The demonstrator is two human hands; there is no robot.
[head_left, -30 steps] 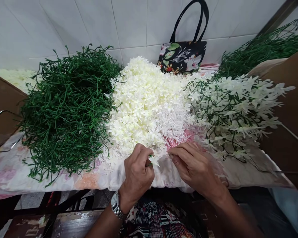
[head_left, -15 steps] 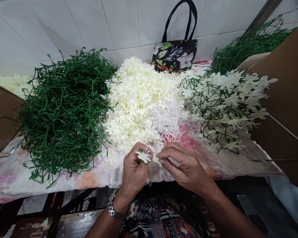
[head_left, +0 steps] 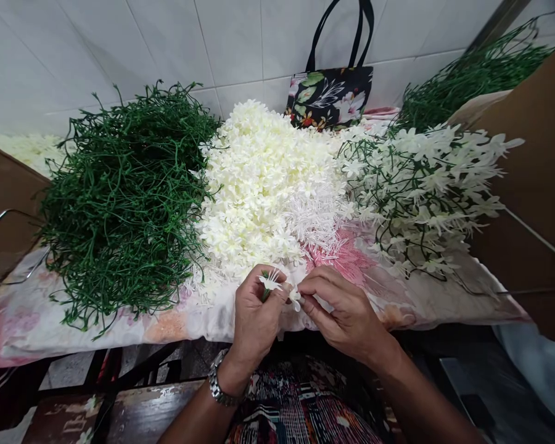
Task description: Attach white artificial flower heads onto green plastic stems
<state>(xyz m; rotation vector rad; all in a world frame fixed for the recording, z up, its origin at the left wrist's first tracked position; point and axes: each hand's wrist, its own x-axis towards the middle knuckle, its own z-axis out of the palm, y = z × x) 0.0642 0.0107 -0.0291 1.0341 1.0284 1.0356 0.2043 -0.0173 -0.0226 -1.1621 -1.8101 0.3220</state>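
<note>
Pinching a spiky white flower (head_left: 271, 282) (green stem), the left grip (head_left: 258, 314) meets the right grip (head_left: 341, 308) clasping a small blossom (head_left: 295, 297).

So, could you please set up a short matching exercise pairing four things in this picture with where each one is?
Things:
1. green stem pile
2. loose white blossom heap
3. floral handbag
4. finished flower sprays

Places:
A. against the tiled wall at the back
B. right side of the cloth
C. left side of the cloth
D. middle of the cloth, just beyond the hands

Pairs: 1-C, 2-D, 3-A, 4-B

The left hand pinches a small white flower on a green stem; the right hand pinches a blossom beside it.
</note>
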